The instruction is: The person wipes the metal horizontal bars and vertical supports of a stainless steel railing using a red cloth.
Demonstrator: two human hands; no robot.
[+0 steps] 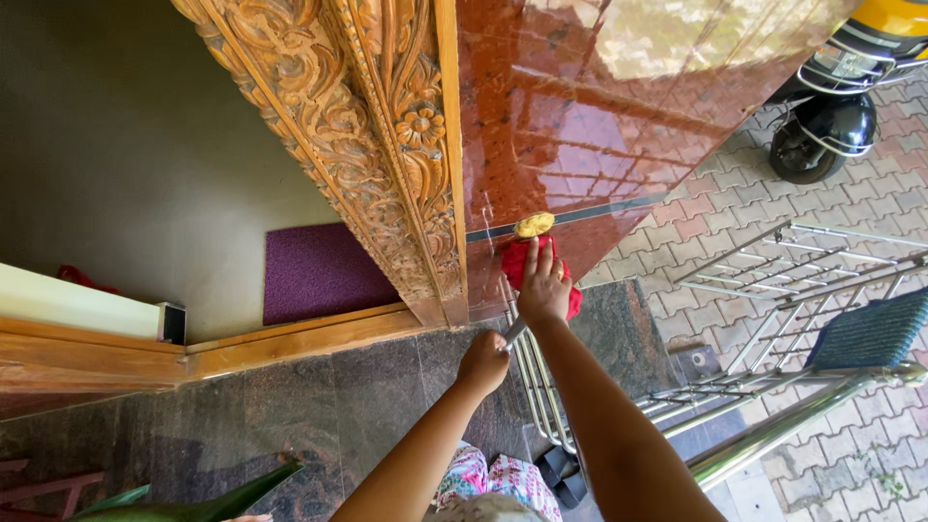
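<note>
My right hand (543, 288) presses a red cloth (522, 261) against the polished red stone wall (599, 116), fingers spread over it. Just above the cloth a small yellow lump (534, 225) sits on the wall's dark horizontal strip. My left hand (484, 362) is closed around a thin metal tool (515, 332) whose tip points up toward my right wrist. Both arms reach forward from the bottom of the view.
A carved wooden door frame (387, 145) stands left of the wall, with a purple mat (314, 271) inside the doorway. Steel railings (773, 406) and a metal rack (802, 256) are to the right, a scooter (841, 87) on paving at top right. Dark sandals (561, 474) lie below.
</note>
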